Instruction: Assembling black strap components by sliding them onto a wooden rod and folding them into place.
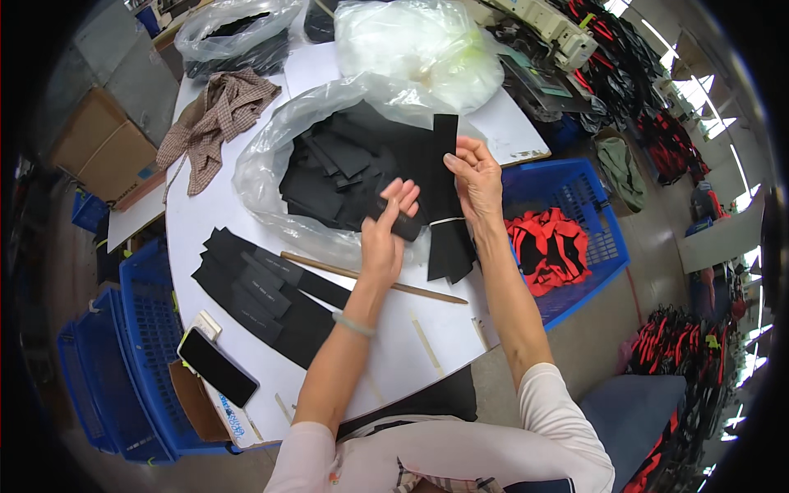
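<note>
My right hand (478, 174) grips a long black fabric strip (445, 135) upright, thumb against its face. Below that hand hangs a bundle of black strips (449, 253) with a pale tie across it. My left hand (389, 226) is beside it, over the bag, with a small dark fabric piece (403, 227) against its palm; the fingers partly hide how it is held. Under both hands stands an open clear plastic bag (261, 177), filled with black fabric pieces (325, 168). Overlapping black strips (246, 287) are fanned on the white table (394, 329) near my left forearm.
A wooden stick (427, 293) lies in front of the bag. At the near left edge is a phone (218, 366). Blue crates (148, 329) stand left; another blue crate (604, 238) holds red-and-black pieces at right. A checked cloth (215, 123) and plastic bags (411, 41) lie farther back.
</note>
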### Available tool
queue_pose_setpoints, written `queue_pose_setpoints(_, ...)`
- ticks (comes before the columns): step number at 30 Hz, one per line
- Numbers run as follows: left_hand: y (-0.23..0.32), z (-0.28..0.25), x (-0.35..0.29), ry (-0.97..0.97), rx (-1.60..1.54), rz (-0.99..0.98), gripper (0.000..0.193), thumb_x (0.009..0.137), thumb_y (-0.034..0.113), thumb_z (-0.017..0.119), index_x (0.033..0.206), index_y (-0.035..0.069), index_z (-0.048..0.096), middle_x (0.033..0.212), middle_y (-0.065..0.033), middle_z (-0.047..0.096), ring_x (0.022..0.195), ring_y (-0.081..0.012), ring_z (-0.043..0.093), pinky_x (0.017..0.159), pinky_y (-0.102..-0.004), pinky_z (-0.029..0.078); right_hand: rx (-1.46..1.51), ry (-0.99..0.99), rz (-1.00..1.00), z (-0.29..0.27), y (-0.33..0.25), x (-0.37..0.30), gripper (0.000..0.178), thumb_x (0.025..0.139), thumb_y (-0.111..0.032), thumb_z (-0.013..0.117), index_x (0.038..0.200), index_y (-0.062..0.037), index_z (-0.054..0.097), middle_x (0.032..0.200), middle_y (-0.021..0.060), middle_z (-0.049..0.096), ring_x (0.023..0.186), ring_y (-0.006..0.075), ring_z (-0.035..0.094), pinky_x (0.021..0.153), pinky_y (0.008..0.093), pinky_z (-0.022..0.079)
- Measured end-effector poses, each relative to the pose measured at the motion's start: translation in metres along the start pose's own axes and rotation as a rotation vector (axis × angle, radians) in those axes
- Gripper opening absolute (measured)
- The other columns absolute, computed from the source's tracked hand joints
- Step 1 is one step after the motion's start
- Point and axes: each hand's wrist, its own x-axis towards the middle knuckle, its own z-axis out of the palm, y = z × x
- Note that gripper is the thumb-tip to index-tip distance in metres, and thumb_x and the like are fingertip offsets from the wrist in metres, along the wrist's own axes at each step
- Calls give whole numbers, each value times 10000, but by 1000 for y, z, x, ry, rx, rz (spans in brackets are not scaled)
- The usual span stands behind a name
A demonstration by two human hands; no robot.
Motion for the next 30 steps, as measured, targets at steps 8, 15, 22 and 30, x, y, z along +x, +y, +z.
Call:
queue_pose_setpoints(8,-60,-1,34,-75,244,-254,417,952,183,453,1247,-108,416,1221,-236,526,1135,-272,530,984,-330,403,498,64,-282,-16,-90,11,14,850,-56,572,864,-56,575,853,56,609,685,127,511,660,274,423)
queue_pose_setpoints(15,-29,21,-3,-60,268,-95,270,930,159,490,1063,-67,555,665,-44,544,631,-144,543,682,-287,477,-699,-9,-206,1,-191,-91,138,768,2,660,902,-9,632,773,-8,615,693,34,536,638,175,426)
queue_pose_setpoints(22,22,45,-130,3,616,-179,168,814,135,650,847,-27,620,604,-15,543,513,-67,471,493,-209,373,-472,-39,296,-21,-79,-187,105,793,0,649,880,39,606,780,46,643,696,54,574,627,184,440)
queue_pose_setpoints(30,35,11,-183,197,460,-394,151,810,84,639,697,27,556,536,-20,501,437,-107,459,467,-251,420,-992,-418,-135,5,-69,-244,342,678,-147,754,965,-29,609,994,112,614,921,281,616,773,338,498)
